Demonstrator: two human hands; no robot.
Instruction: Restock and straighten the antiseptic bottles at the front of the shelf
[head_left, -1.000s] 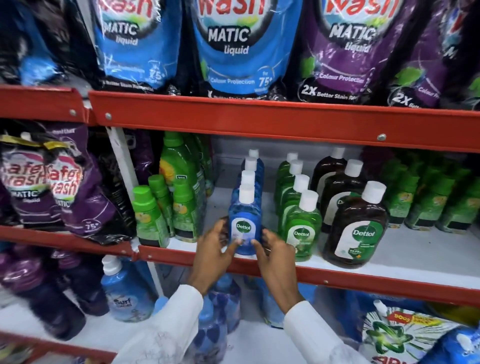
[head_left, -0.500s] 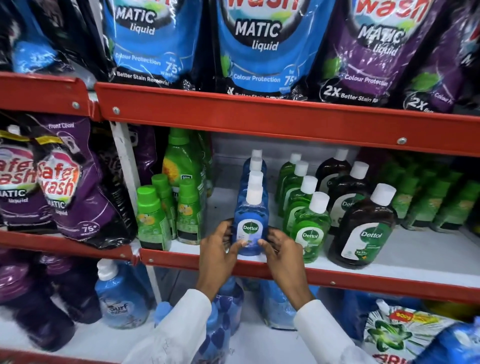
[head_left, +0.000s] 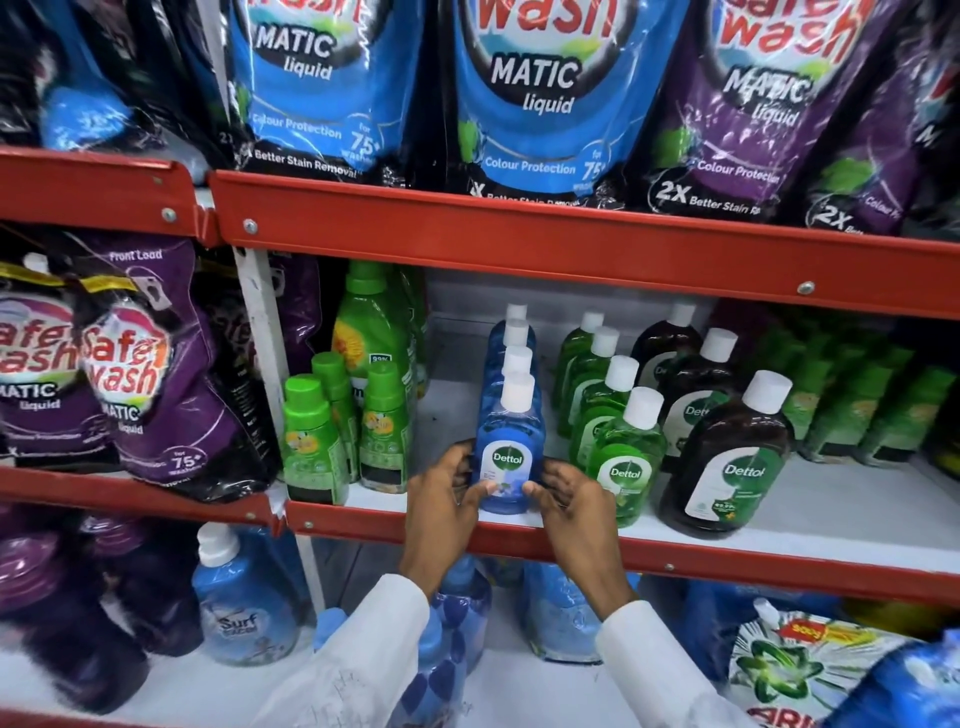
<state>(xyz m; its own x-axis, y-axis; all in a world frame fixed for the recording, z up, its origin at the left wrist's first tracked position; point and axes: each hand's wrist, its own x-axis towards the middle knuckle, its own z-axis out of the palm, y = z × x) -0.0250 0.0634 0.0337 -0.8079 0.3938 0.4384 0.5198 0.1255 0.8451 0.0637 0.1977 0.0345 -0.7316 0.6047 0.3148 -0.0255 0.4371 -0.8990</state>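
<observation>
Currently straightening: left hand (head_left: 447, 499) and right hand (head_left: 574, 501) cup the front blue Dettol bottle (head_left: 510, 457) from either side, thumbs on its lower label, fingers loosely curled, not clenched. Bottle stands upright at the shelf lip (head_left: 727, 564), heading its row. Next move, likely: square label forward, align with green Dettol bottle (head_left: 626, 467) beside it.

Blue bottle (head_left: 509, 457): upright, white cap, Dettol label forward, frame centre, at shelf front lip.
Green bottle (head_left: 626, 462): upright, just right.
Brown bottle (head_left: 727, 462): upright, further right.
</observation>
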